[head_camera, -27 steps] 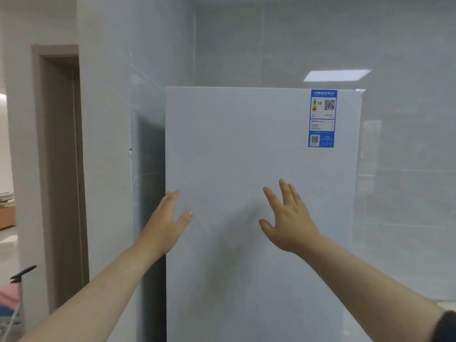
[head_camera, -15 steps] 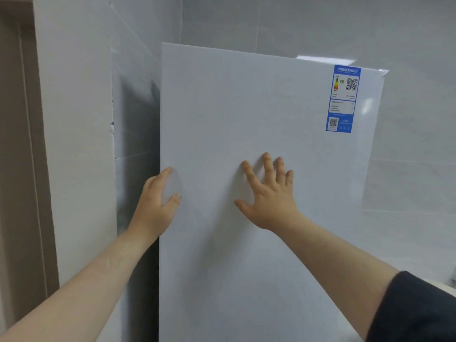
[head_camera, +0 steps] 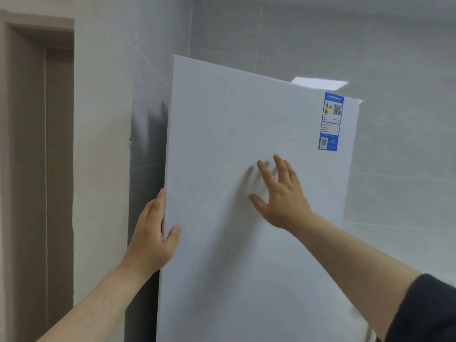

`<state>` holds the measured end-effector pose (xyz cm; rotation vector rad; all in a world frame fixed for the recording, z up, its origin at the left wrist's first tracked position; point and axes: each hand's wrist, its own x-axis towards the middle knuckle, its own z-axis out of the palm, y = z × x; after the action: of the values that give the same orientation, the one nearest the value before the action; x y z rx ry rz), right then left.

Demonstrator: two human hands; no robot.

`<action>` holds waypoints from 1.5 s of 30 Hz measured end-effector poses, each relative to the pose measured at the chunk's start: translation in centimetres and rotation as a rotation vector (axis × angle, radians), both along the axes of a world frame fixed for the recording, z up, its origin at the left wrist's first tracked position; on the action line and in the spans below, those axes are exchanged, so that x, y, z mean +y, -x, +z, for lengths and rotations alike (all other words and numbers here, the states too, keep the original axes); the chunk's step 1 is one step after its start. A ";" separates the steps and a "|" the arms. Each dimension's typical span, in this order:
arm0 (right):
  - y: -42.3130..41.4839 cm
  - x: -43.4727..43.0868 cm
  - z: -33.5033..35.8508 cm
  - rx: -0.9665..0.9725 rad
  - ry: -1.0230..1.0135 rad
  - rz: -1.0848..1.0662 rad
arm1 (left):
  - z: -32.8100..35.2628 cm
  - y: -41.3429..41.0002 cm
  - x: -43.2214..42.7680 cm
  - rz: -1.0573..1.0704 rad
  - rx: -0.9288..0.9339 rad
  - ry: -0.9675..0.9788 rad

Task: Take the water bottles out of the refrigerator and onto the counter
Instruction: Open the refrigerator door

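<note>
Two grips met the white refrigerator door (head_camera: 234, 280). The left grip (head_camera: 150, 233) clasped the door's left edge at about nine o'clock, thumb curled onto the front face, fingers wrapped out of sight behind the edge. The right grip (head_camera: 281, 193) lay at the door's centre, fingers straight and spread, holding nothing. A dark sleeve (head_camera: 424, 309) covered that arm at five o'clock. A blue energy label (head_camera: 331, 121) sat at the door's two o'clock corner. The door covered the refrigerator's inside, hiding any water bottles. A brown door frame (head_camera: 39, 144) stood at nine o'clock of the view, with grey tiled wall (head_camera: 394, 58) at twelve.
</note>
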<state>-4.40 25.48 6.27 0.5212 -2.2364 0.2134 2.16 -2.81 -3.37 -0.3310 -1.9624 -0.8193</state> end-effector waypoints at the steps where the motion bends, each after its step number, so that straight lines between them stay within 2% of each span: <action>1: -1.4 0.0 1.8 0.029 0.003 0.022 | 0.0 -1.5 0.7 0.010 0.011 0.034; 5: -8.0 -2.5 10.2 0.170 0.003 0.143 | 0.0 -6.5 3.4 0.071 0.025 0.133; 8: -13.2 -5.4 13.7 0.231 -0.012 0.228 | -0.3 -9.5 5.7 0.111 0.044 0.187; 15: -19.4 -2.1 11.9 0.042 0.011 0.264 | 0.8 -17.2 11.7 0.096 0.158 0.397; 25: -27.4 12.2 11.2 0.041 0.129 0.372 | 1.4 -24.8 20.9 0.040 0.141 0.782; 29: -30.3 18.1 11.4 -0.070 0.292 0.410 | 2.3 -26.2 25.7 -0.005 0.175 0.960; 33: -33.1 23.3 12.2 -0.342 0.644 0.643 | 3.5 -26.1 30.3 -0.001 0.220 1.133; 36: -34.5 27.3 12.8 -0.479 0.817 0.681 | 4.1 -25.5 34.5 -0.019 0.253 1.239; 42: -34.7 33.9 12.7 -0.463 1.016 0.573 | 4.7 -23.7 43.1 -0.020 0.247 1.311; 45: -34.9 35.4 12.1 -0.454 1.039 0.537 | 4.5 -23.4 46.9 0.003 0.214 1.338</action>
<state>30.51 60.88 18.34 0.4839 -1.9667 1.7847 25.52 44.06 1.09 -1.1089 -2.0203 0.6416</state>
